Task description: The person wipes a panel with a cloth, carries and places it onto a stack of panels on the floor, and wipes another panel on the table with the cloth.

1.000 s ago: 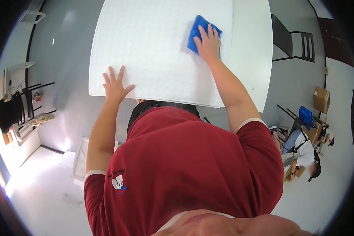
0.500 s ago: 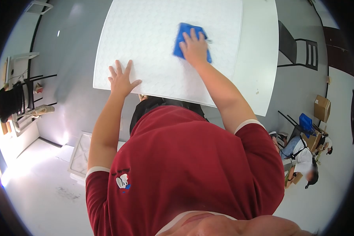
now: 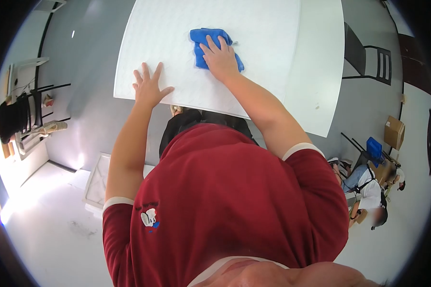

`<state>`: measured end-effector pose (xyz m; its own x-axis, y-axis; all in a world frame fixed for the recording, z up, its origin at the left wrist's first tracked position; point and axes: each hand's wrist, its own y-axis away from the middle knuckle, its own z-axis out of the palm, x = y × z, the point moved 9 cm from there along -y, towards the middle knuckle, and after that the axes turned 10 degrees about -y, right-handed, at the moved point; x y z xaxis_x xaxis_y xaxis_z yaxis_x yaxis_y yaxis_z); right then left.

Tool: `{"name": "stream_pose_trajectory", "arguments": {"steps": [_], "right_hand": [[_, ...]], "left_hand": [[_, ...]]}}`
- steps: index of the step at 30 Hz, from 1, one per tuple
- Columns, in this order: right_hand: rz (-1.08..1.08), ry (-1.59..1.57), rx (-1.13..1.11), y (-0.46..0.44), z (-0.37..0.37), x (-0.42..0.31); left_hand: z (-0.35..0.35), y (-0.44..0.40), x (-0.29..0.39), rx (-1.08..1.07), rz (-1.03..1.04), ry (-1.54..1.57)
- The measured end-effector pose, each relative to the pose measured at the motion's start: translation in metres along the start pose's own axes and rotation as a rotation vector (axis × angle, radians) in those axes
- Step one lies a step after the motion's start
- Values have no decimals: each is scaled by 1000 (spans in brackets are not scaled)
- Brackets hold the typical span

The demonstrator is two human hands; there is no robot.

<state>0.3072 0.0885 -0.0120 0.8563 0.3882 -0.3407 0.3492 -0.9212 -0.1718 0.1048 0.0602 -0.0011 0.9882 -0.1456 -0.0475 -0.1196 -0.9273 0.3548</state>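
On a white quilted mat (image 3: 163,33) a crumpled blue cloth (image 3: 202,37) lies beneath my right hand (image 3: 221,60), whose fingers are bent and partly spread over it, pressing it down. A small pale tag pokes out at the cloth's right side. My left hand (image 3: 150,88) rests palm down at the mat's near left edge, fingers spread, holding nothing. The cloth's part under my palm is hidden.
The mat lies on a white table (image 3: 316,71), which shows at the right. Beyond it stands a black chair (image 3: 357,50). People sit at the far right near a cardboard box (image 3: 394,132) and a blue bin (image 3: 374,148). Another person (image 3: 12,117) is at the far left.
My right hand has slid the blue cloth to the left across the mat. My left hand stays spread at almost the same spot.
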Motion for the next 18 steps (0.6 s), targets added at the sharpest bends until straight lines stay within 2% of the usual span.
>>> {"name": "stream_pose_trajectory", "arguments": {"steps": [3,4,6,13,17,18], "right_hand": [[-149,-172,-17,13,-5,-26],[-121,-178,-81,27,-20,-45],[-214,-45,-123,52,-23,-63],[-172,-41,-70,55,-22,-59],[-108,-53,59,66,-29,-50],[-99,-34,26,67,-26,-44]], "left_hand": [[0,-1,-1,-10,-7,-1],[1,-2,0,-4,-1,-20],[6,-4,-1,5,12,-54],[10,-6,-1,-13,-1,-51],[12,-7,-4,-19,-4,-57],[15,-8,-5,-13,5,-52]]}}
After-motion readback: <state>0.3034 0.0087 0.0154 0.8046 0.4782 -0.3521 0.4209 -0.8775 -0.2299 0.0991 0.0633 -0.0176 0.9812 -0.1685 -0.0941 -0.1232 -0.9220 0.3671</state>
